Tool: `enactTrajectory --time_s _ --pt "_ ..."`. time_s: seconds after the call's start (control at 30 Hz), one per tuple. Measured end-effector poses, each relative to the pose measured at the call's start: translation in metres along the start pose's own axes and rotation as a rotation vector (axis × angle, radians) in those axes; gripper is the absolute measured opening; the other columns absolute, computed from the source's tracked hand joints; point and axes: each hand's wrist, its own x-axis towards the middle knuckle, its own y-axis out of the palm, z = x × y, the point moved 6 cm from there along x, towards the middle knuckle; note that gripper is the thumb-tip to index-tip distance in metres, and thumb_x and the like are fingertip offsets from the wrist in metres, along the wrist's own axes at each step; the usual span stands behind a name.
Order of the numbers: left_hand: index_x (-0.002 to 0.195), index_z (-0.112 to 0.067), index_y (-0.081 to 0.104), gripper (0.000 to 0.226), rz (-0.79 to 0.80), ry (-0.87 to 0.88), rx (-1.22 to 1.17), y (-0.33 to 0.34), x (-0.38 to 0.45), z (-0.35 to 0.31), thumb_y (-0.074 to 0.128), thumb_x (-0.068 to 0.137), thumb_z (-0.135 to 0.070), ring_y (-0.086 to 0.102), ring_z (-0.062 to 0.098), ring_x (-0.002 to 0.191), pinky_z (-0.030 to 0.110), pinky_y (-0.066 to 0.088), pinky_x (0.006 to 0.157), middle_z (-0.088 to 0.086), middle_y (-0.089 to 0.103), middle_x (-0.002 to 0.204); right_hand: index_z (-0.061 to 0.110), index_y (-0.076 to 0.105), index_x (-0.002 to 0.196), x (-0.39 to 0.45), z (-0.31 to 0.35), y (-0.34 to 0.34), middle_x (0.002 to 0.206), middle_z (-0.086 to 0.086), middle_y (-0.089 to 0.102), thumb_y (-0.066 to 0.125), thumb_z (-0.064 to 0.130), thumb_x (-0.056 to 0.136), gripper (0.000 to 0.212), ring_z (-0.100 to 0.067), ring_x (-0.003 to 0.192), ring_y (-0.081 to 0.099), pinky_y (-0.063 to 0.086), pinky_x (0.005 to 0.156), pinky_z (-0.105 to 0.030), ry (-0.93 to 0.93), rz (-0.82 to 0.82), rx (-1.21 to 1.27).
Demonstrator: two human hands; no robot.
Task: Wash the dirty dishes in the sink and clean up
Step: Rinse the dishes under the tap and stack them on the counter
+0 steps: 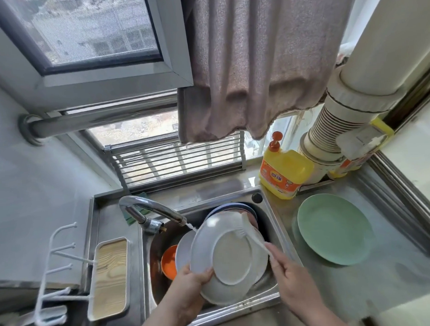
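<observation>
Low in the centre of the frame, a person washes dishes at a stainless steel sink (278,204). The left hand (189,288) grips the lower edge of a round white plate (226,250), fingers (205,275) curled over its rim, holding it tilted above the basin. The right hand (291,272) pinches the handle of a white dish brush (250,234), whose bristles rest on the plate. A curved chrome tap (152,209) runs a thin stream of water onto the plate's upper left edge.

One pale green round plate (333,229) lies on the steel desk (383,279) at the right, apparently washed. Left in the sink: another pale plate (184,249), an orange bowl (169,262) and a blue-rimmed dish (237,207) behind. The task looks early, with most dishes and the clean-up remaining. A yellow detergent bottle (285,172) stands above the green plate.
</observation>
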Motion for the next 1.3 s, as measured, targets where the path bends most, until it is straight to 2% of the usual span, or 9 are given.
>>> enactTrajectory --time_s 0.1,0.23,0.3,0.47,0.67,0.83,1.0,1.13,1.3 --pt "0.14 -0.003 0.055 0.068 -0.033 0.003 -0.108 -0.008 0.003 -0.006 0.076 0.076 0.009 0.068 0.048 0.115 0.062 0.057 0.089 0.026 0.071 0.125 0.054 0.058 0.138 0.009 -0.024 -0.006 0.109 0.015 0.076 0.046 0.037 0.108 0.036 -0.004 0.09 0.069 0.047 0.071 -0.012 0.142 0.003 0.053" --pt "0.139 -0.008 0.057 0.061 -0.008 0.004 -0.104 -0.006 0.003 -0.009 0.07 0.083 0.01 0.069 0.047 0.114 0.059 0.059 0.082 0.023 0.073 0.123 0.064 0.055 0.127 -0.003 -0.014 0.008 0.104 0.011 0.076 0.05 0.035 0.107 0.036 -0.006 0.093 0.068 0.048 0.076 -0.018 0.086 -0.026 0.109" --pt "0.137 -0.011 0.059 0.054 0.026 -0.015 -0.107 0.0 0.003 -0.002 0.069 0.087 0.009 0.068 0.048 0.114 0.063 0.059 0.081 0.023 0.073 0.123 0.06 0.056 0.13 -0.003 -0.015 0.013 0.105 -0.002 0.076 0.049 0.034 0.107 0.036 -0.014 0.094 0.067 0.048 0.074 -0.019 0.072 -0.046 0.143" --pt "0.126 -0.019 0.064 0.036 0.013 -0.083 -0.248 0.009 0.007 0.011 0.062 0.096 0.001 0.064 0.05 0.116 0.077 0.048 0.095 0.025 0.075 0.116 0.044 0.059 0.141 0.003 -0.046 -0.005 0.118 -0.001 0.076 0.045 0.033 0.109 0.037 -0.024 0.105 0.07 0.052 0.086 -0.035 0.236 -0.067 0.122" --pt "0.141 -0.011 0.055 0.038 -0.175 -0.117 -0.364 -0.025 0.031 0.007 0.059 0.104 -0.012 0.066 0.043 0.105 0.056 0.062 0.056 0.023 0.072 0.116 0.042 0.064 0.133 0.003 -0.044 -0.015 0.128 0.02 0.066 0.051 0.03 0.107 0.031 -0.004 0.121 0.059 0.042 0.102 -0.027 0.227 -0.078 0.237" --pt "0.137 -0.01 0.061 0.053 -0.193 -0.074 -0.305 -0.055 0.054 -0.016 0.057 0.101 -0.05 0.069 0.044 0.109 0.058 0.061 0.07 0.021 0.075 0.118 0.04 0.065 0.13 0.004 -0.046 -0.014 0.119 0.024 0.067 0.052 0.03 0.107 0.028 -0.001 0.11 0.062 0.045 0.094 -0.029 0.235 -0.078 0.264" --pt "0.128 -0.015 0.068 0.08 -0.169 -0.043 -0.273 -0.056 0.073 -0.039 0.057 0.078 -0.076 0.068 0.042 0.114 0.068 0.047 0.105 0.019 0.075 0.119 0.049 0.068 0.12 0.007 -0.053 -0.026 0.081 0.014 0.067 0.054 0.029 0.106 0.028 -0.005 0.069 0.058 0.045 0.068 -0.029 0.228 -0.135 0.268" --pt "0.131 -0.014 0.069 0.085 -0.114 -0.091 -0.258 -0.046 0.085 -0.041 0.058 0.078 -0.079 0.069 0.043 0.116 0.065 0.051 0.102 0.02 0.073 0.125 0.051 0.073 0.115 0.009 -0.056 -0.046 0.079 0.013 0.067 0.057 0.026 0.104 0.031 -0.01 0.07 0.057 0.046 0.071 -0.031 0.218 -0.206 0.288" --pt "0.131 -0.016 0.069 0.085 -0.06 -0.149 -0.31 -0.021 0.09 -0.031 0.057 0.079 -0.082 0.066 0.047 0.118 0.068 0.05 0.101 0.022 0.073 0.124 0.047 0.075 0.108 0.006 -0.044 -0.066 0.052 0.01 0.051 0.058 0.016 0.104 0.035 -0.01 0.049 0.044 0.04 0.051 -0.023 0.182 -0.25 0.285"
